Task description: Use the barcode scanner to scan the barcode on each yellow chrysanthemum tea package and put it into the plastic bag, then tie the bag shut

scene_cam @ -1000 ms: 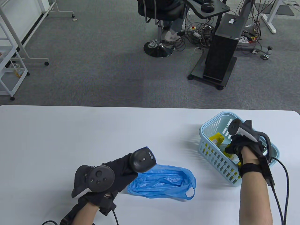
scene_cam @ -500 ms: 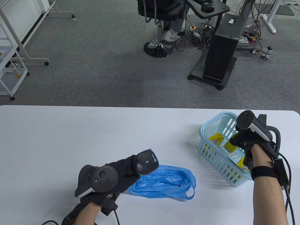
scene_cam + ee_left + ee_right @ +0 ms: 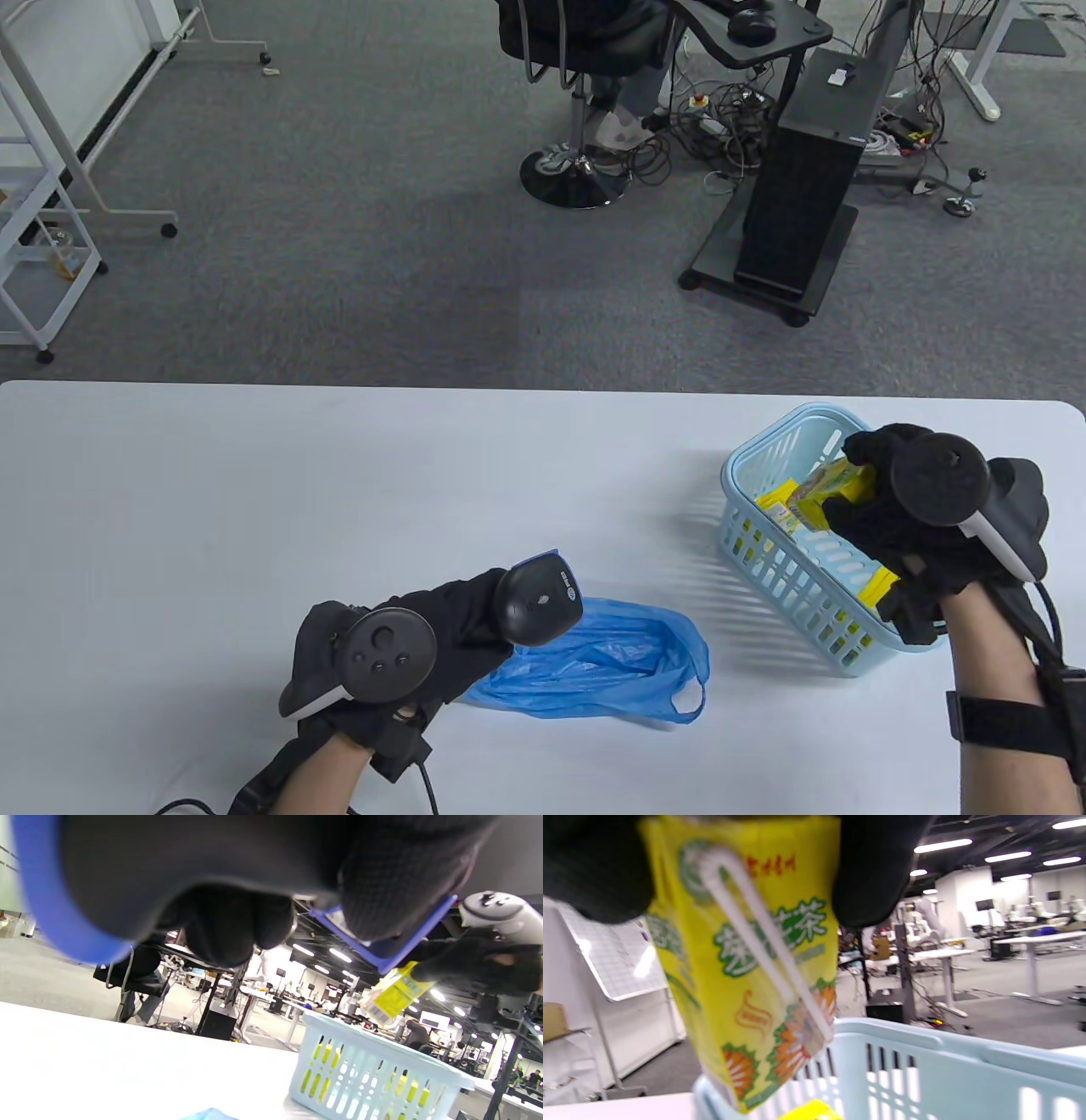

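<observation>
Right hand (image 3: pixel 920 526): fingers (image 3: pixel 878 866) curled around yellow tea package (image 3: pixel 746 955), lifted above pale blue slotted basket (image 3: pixel 768 552). Package: yellow carton, green characters, orange flower print along lower edge, white wrapped straw set diagonally across face. More yellow packages (image 3: pixel 785 503) lying inside basket. Left hand (image 3: pixel 424 632): fingers gripping black barcode scanner (image 3: pixel 540 601) with blue trim, above crumpled blue plastic bag (image 3: pixel 607 666) on white table (image 3: pixel 254 492)

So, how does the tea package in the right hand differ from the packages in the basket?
The held tea package is lifted above the basket rim, gripped by the right hand; the other packages lie loose inside the basket. The held one shows its straw; theirs cannot be seen. All are yellow.
</observation>
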Tool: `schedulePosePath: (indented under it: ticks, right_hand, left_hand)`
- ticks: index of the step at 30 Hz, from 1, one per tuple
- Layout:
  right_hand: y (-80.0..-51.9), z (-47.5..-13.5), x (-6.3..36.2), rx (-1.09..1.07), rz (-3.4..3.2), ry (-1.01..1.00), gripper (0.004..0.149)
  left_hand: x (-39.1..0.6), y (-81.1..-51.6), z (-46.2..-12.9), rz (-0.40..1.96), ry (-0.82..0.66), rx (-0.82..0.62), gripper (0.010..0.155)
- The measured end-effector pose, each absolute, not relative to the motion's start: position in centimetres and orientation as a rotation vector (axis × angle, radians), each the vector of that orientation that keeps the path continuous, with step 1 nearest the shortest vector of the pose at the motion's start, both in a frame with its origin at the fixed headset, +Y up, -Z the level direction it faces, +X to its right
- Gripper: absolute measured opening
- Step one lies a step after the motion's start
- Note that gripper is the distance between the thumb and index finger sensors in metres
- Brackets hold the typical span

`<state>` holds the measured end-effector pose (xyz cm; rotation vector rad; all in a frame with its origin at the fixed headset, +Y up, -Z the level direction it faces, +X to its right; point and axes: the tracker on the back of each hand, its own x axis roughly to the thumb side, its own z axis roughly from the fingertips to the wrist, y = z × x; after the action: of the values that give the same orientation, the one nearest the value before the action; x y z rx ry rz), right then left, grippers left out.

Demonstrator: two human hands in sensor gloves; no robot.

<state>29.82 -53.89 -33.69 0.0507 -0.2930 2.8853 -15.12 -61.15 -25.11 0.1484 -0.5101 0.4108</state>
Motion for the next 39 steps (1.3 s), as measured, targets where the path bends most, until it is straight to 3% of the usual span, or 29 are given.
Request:
schedulePosePath:
  ticks: [5, 16, 22, 27, 39]
  right_hand:
    - [-54.2, -31.9, 27.4, 0.206, 2.813, -0.347, 0.067]
    - [-60.1, -30.5, 23.1, 0.320, 2.526, -0.363, 0.066]
    - [-62.9, -30.6, 20.8, 0.349, 2.425, -0.290, 0.065]
    - [-62.6, -30.3, 19.6, 0.398, 2.477, -0.263, 0.067]
    - [-63.7, -30.8, 19.5, 0.386, 2.420, -0.222, 0.066]
  left_hand:
    - [-15.1, -62.2, -25.6, 0.419, -0.485, 0.085, 0.058]
    - [-14.8, -63.3, -26.2, 0.387, -0.493, 0.057, 0.066]
    - [-14.3, -63.9, -26.2, 0.345, -0.504, 0.086, 0.063]
    - [-12.7, -64.0, -25.6, 0.219, -0.533, 0.100, 0.055]
    - [-11.3, -65.1, -25.5, 0.173, -0.549, 0.075, 0.055]
